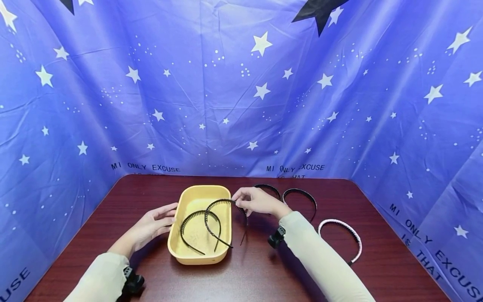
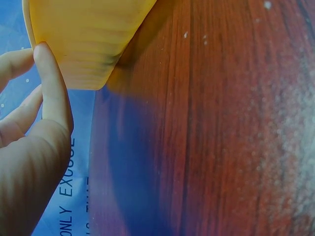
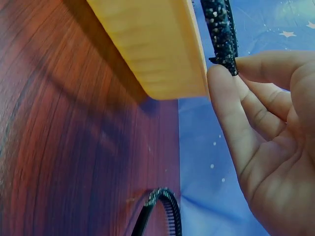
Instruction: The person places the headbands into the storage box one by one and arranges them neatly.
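Observation:
A yellow plastic basin (image 1: 200,260) stands on the table. Fingertips of my left hand (image 1: 149,226) touch its left side; in the left wrist view the thumb (image 2: 51,78) lies against the wall just under the rim. Over the basin's right rim, my right hand (image 1: 260,202) pinches a black toothed headband (image 1: 206,216) between thumb and fingers. Glittery specks cover that headband (image 3: 219,29) in the right wrist view. Its loop hangs partly above the basin, ends downward. Another black toothed headband (image 1: 183,225) lies inside the basin.
Behind my right forearm lie two black headbands, one (image 1: 269,187) partly hidden by the hand and one (image 1: 307,194) farther right. A pale pink-and-white headband (image 1: 357,239) rests on the table (image 1: 392,268) at right. A blue star-printed cloth (image 1: 211,96) surrounds the table.

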The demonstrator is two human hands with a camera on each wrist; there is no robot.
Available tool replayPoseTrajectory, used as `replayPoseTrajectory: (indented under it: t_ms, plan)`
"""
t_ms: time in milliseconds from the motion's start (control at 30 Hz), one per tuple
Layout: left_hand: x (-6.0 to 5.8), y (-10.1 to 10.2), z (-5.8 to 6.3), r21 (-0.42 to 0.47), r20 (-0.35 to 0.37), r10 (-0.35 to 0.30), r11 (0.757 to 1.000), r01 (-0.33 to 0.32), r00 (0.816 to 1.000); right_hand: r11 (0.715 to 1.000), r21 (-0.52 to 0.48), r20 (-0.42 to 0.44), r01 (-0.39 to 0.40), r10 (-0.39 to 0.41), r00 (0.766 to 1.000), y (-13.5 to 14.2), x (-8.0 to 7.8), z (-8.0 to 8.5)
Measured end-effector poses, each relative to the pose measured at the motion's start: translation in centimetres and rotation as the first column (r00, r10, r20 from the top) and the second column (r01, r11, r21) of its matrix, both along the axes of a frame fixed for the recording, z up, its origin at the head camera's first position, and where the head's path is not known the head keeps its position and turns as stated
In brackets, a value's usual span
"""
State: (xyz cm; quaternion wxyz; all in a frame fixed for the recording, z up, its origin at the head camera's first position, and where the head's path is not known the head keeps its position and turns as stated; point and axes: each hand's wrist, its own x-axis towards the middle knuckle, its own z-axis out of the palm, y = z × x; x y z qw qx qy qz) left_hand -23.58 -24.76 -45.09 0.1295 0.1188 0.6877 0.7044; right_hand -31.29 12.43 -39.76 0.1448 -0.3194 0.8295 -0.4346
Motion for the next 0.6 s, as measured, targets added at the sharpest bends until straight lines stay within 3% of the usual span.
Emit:
replayPoseTrajectory:
  t_ms: [600]
  plan:
    - [0.0,0.1,0.0,-0.003,0.006,0.006,1.0,-0.006,1.0,0.998,0.027,0.029,-0.06,0.059,0.998,-2.8,-0.5,0.7]
